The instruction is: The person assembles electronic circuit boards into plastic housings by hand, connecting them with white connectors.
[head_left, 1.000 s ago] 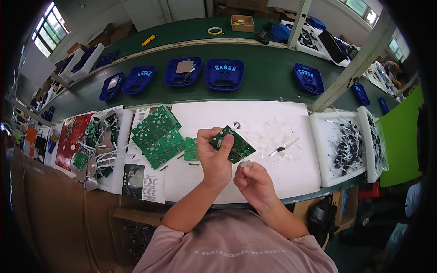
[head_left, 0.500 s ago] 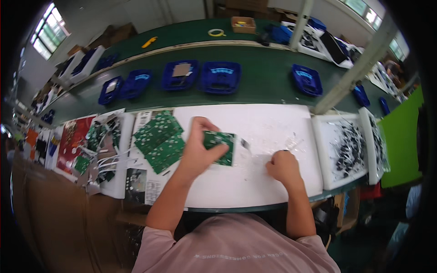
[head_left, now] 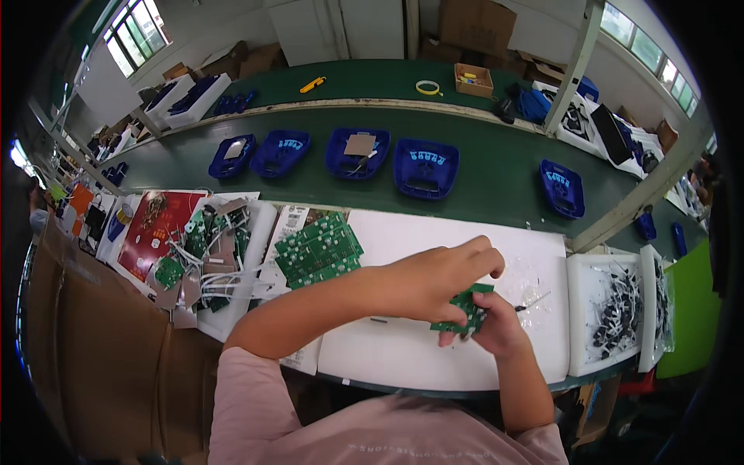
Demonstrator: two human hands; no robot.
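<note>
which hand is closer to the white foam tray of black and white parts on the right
Right. The right hand, holding the green circuit board, is left of the foam tray, apart from it; the left hand is farther left, its thumb at the board.

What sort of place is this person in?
It looks like an electronics workshop or factory: green circuit boards lie in a pile, a white tray holds small parts, and blue plastic shells sit along the green bench.
</note>
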